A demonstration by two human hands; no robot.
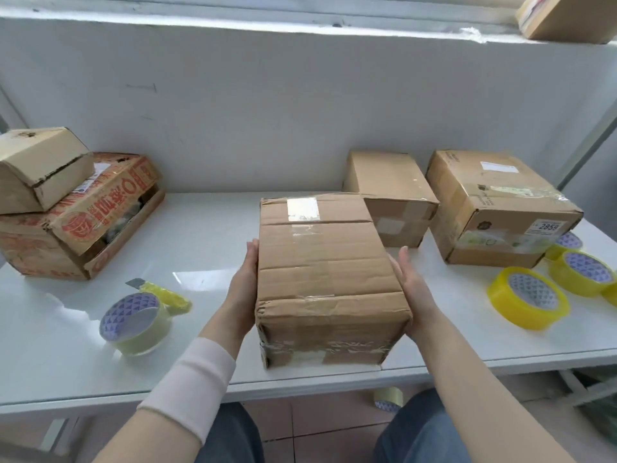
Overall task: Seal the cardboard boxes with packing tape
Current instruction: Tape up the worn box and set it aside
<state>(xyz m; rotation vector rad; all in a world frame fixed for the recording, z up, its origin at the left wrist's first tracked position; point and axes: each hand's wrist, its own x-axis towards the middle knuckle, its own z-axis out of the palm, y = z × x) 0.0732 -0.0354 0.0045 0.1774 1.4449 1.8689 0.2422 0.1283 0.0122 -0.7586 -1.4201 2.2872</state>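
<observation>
A brown cardboard box (325,272) stands in the middle of the white table (207,235), its flaps shut and clear tape across its top and front. My left hand (245,289) presses flat against its left side. My right hand (414,289) presses flat against its right side. Both hands have straight fingers. A pale roll of packing tape (137,324) lies left of the box, with a yellow-handled cutter (160,294) just behind it. Several yellow tape rolls (529,302) lie at the right.
Two stacked boxes (70,208) sit at the back left, one with red print. Two more brown boxes (390,195) (500,205) stand at the back right against the wall. Another tape roll (389,399) lies on the floor under the table edge. A box (567,15) sits on the upper ledge.
</observation>
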